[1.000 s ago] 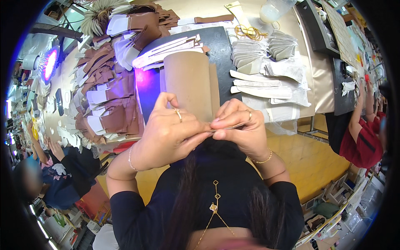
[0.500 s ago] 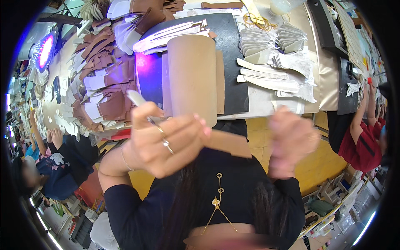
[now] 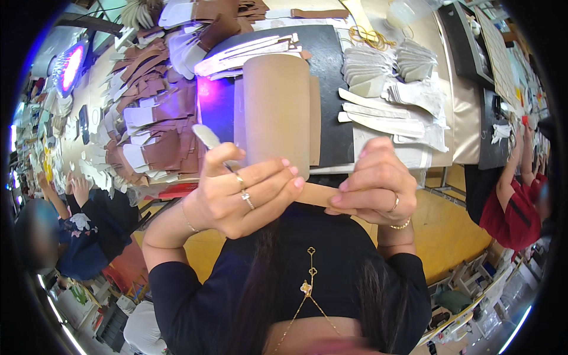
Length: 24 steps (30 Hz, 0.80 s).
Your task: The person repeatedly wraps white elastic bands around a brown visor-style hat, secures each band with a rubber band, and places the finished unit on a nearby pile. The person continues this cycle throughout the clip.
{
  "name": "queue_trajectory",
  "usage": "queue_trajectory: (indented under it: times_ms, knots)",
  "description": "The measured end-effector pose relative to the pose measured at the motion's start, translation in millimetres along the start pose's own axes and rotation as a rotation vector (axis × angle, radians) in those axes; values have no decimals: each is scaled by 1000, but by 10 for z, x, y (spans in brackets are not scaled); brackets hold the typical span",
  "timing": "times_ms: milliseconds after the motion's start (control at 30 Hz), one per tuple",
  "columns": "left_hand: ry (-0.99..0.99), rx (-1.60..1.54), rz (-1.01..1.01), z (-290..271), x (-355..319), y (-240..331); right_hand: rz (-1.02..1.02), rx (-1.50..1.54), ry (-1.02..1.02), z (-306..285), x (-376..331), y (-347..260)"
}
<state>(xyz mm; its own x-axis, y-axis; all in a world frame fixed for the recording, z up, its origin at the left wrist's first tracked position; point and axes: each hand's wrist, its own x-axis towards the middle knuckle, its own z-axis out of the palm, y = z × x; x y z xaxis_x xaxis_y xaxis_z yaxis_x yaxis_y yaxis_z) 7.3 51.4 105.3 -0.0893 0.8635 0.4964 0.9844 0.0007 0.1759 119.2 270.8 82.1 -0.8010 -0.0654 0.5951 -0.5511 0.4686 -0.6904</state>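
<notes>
A tan strip of leather-like material (image 3: pixel 315 194) is stretched between both hands, in front of my chest. My left hand (image 3: pixel 248 195) is closed on its left end, pinching with thumb and fingertips. A flat, pale, spatula-like blade (image 3: pixel 206 136) sticks up from between the fingers of that same hand; its handle is mostly hidden. My right hand (image 3: pixel 381 183) pinches the strip's right end between thumb and fingers. Just beyond the hands, a rounded tan block (image 3: pixel 275 106) lies over a dark board (image 3: pixel 331 65), at the table's near edge.
Piles of brown and white leather pieces (image 3: pixel 160 151) cover the table's left side. White strips (image 3: pixel 378 115) and fanned grey pieces (image 3: pixel 364 65) lie at the right. A lit lamp (image 3: pixel 71 68) stands far left. Co-workers sit at left (image 3: pixel 97 236) and right (image 3: pixel 503 207).
My right hand has come leftward from apart and taken hold of the strip's free end. My left hand, still holding the strip and spatula-like tool, has shifted slightly right.
</notes>
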Motion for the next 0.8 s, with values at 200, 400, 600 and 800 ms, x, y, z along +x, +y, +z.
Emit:
queue_trajectory:
  times_ms: [200,400,600,800]
  knots:
    - [12,-50,-22,107,-46,-56,40,-287,-51,-14,-6,20]
    - [-39,-202,-209,-76,58,-259,49,-450,26,-256,15,124]
    - [-54,-365,-803,-328,66,-1000,270,-498,196,-597,-118,134]
    - [-328,-469,-759,660,208,-1909,535,-620,12,-582,-335,443]
